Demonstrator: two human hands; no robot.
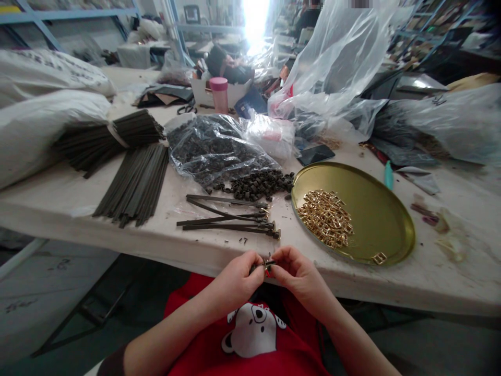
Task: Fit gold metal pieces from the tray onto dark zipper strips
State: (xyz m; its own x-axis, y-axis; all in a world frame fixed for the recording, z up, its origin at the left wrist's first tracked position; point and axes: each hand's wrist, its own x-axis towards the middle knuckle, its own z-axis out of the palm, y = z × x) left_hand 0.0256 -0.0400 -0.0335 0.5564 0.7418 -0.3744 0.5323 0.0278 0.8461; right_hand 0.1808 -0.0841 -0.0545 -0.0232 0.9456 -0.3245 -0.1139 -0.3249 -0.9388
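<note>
At the table's front edge, my left hand (241, 274) and my right hand (299, 272) meet, both closed in a pinch. Between the fingertips is a dark strap with a gold buckle (266, 265); fingers cover most of it. Just beyond my hands lie several dark straps (227, 215) with gold buckles at their right ends. Small dark loops (260, 184) are heaped behind them, in front of a clear plastic bag (219, 146) full of dark pieces. Gold buckles (326, 219) are piled in a round gold tray (378, 209), with one buckle (379, 258) apart near its front rim.
Loose dark strips (135, 185) and a tied bundle of strips (113, 137) lie to the left beside white sacks (47, 130). Farther back are a pink-lidded cup (219, 95), scissors (187, 108), a phone (316, 155) and a large clear plastic sheet (336, 62).
</note>
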